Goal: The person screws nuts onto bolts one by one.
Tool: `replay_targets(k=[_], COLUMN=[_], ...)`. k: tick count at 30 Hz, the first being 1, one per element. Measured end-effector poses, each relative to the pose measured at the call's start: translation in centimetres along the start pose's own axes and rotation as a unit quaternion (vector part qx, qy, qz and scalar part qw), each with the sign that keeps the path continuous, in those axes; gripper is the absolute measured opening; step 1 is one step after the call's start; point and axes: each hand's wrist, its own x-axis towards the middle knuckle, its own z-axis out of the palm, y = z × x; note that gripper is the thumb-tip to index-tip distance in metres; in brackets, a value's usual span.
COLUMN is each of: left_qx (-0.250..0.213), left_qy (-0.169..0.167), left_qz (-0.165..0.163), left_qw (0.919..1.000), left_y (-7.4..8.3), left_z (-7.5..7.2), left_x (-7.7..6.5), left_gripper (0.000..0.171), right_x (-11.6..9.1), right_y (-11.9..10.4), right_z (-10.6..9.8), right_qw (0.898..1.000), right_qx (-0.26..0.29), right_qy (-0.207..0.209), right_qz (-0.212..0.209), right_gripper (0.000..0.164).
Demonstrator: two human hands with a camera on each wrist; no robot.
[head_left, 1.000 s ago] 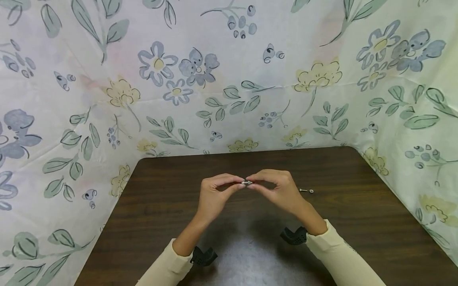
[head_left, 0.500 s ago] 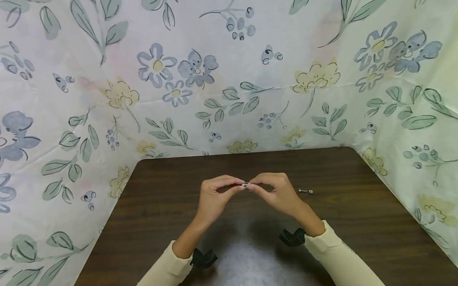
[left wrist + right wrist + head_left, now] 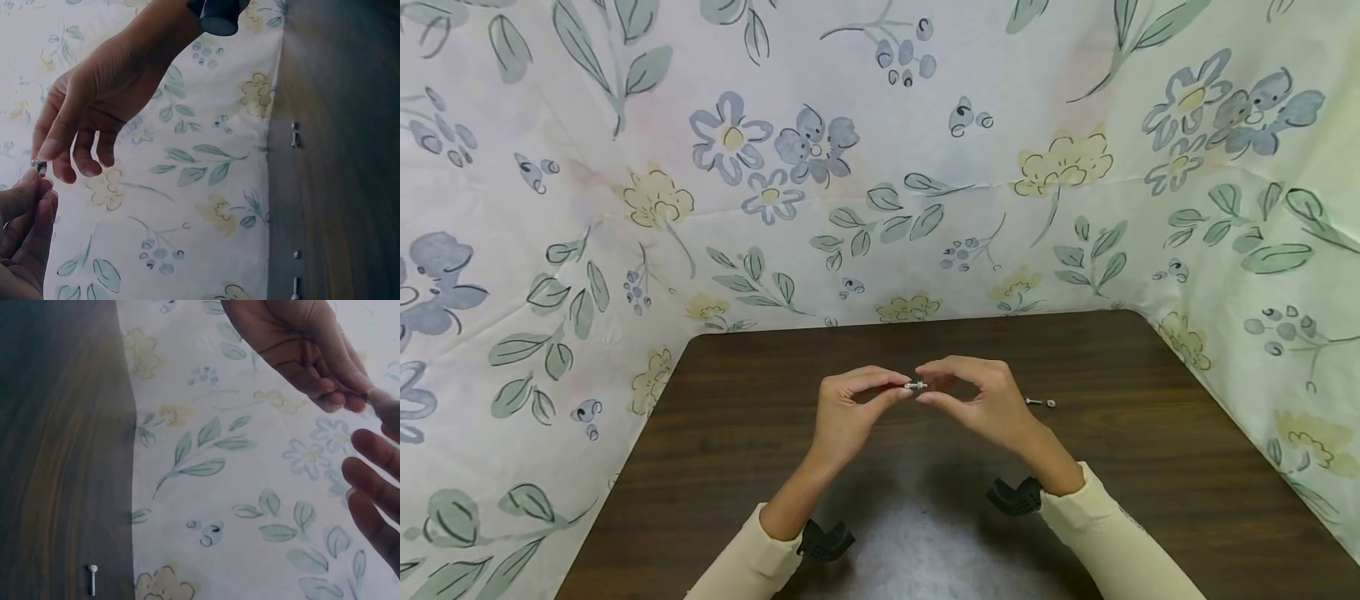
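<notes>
In the head view my left hand (image 3: 848,408) pinches a small silver bolt (image 3: 916,385) between thumb and index finger, above the table. A wider, nut-like piece sits along the bolt, toward its right end. My right hand (image 3: 981,400) is at that end, its thumb and index finger parted on either side of it. The left wrist view shows the right hand (image 3: 103,94) reaching down to the bolt (image 3: 39,166), a fingertip right at it. Seen from the right wrist, the left hand's fingers (image 3: 350,384) mostly hide the bolt.
On the dark wooden table (image 3: 737,467) a loose bolt (image 3: 1033,402) and a nut (image 3: 1051,403) lie beyond the right hand. The left wrist view has a further nut (image 3: 297,254) and bolt (image 3: 295,287). Floral cloth (image 3: 880,208) hangs behind and at both sides.
The right thumb and index finger pinched the bolt's end half a second ago and have now parted around it. The left hand keeps its pinch in nearly the same place.
</notes>
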Motion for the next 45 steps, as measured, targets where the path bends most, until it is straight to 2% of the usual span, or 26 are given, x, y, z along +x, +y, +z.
replay_targets(k=[3,7,12,23,26,32,35,39,42,45], left_qx=[-0.003,-0.006,-0.006,0.005,0.005,0.001,0.001,0.005,0.004,-0.005], left_qy=[0.001,0.000,0.001,-0.003,-0.002,-0.005,-0.002,0.005,0.005,-0.001], left_qz=[-0.002,0.001,-0.002,-0.006,-0.009,-0.013,-0.011,-0.007,-0.005,-0.001], left_qw=[1.0000,1.0000,1.0000,1.0000,0.9999,0.9999,0.9999,1.0000,1.0000,1.0000], left_y=[-0.1,-0.3,-0.3,-0.3,0.2,2.4,2.6,1.2,0.1,-0.2], left_z=[0.0,-0.1,-0.1,0.1,0.2,0.3,0.3,0.2,0.2,0.2], left_x=[0.1,0.1,-0.1,-0.4,-0.3,-0.2,-0.1,-0.1,-0.2,-0.2], left_gripper=[0.009,0.010,0.010,0.012,0.012,0.009,0.009,0.011,0.012,0.012], right_x=[0.3,0.5,0.4,-0.5,-0.6,-0.7,-0.6,-0.2,0.1,0.2], right_y=[0.0,0.0,0.0,0.1,0.1,0.1,0.1,0.0,-0.1,-0.1], right_z=[0.0,0.0,0.1,0.5,0.5,0.5,0.4,0.1,0.0,0.0], right_qw=[1.000,1.000,1.000,1.000,1.000,0.998,0.999,1.000,1.000,0.999], right_qx=[0.003,0.003,-0.004,-0.004,0.001,0.010,0.005,-0.003,-0.007,-0.007], right_qy=[0.003,0.004,0.001,-0.012,-0.021,-0.048,-0.044,-0.024,-0.016,-0.017], right_qz=[-0.023,-0.031,-0.028,-0.001,0.013,0.035,0.030,-0.001,-0.022,-0.029], right_gripper=[0.042,0.040,0.035,0.011,0.006,0.003,0.019,0.039,0.041,0.040])
